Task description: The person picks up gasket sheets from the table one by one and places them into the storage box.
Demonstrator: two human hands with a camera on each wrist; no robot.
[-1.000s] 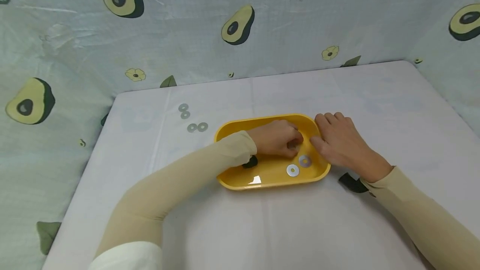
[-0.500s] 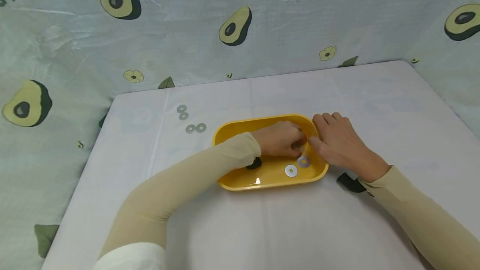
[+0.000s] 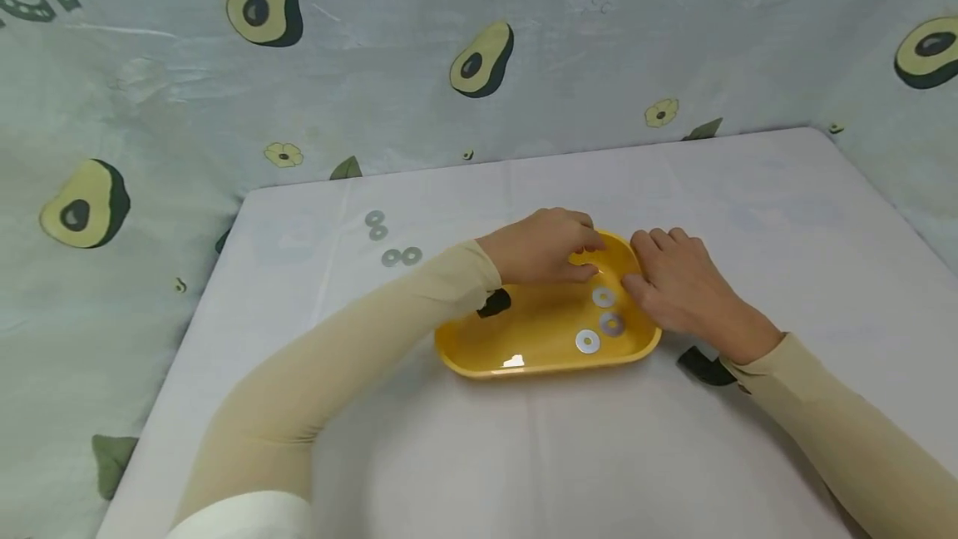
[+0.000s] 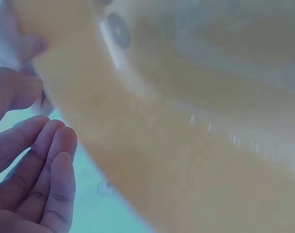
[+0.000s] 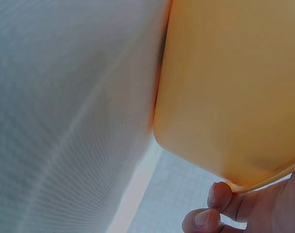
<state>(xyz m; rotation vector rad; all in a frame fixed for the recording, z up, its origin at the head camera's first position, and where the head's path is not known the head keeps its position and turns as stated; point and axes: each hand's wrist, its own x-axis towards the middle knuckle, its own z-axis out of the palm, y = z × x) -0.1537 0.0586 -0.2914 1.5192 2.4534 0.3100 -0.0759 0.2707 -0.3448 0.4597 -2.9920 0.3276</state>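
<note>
In the head view a yellow tray [image 3: 524,339] lies on the table. Three flat metal washers rest inside its right end: an upper washer [image 3: 603,297], a middle washer [image 3: 611,323] and a front washer [image 3: 587,341]. My left hand [image 3: 542,246] hovers over the tray's back side. Its thumb and fingers are apart with nothing between them, as the left wrist view also shows with the left fingers [image 4: 62,189]. My right hand [image 3: 677,294] grips the tray's right rim. In the right wrist view its fingertips [image 5: 220,196] curl under the tray's edge [image 5: 264,182].
Several more washers lie on the table left of the tray, a rear pair [image 3: 377,225] and a nearer pair [image 3: 402,257]. The white-covered table [image 3: 449,456] meets an avocado-print cloth [image 3: 389,65] behind. A black strap piece [image 3: 705,366] shows by the right wrist.
My left hand has lifted from the tray's right end toward the back and its fingers have spread. A third washer now shows where it was. The right hand stays on the rim.
</note>
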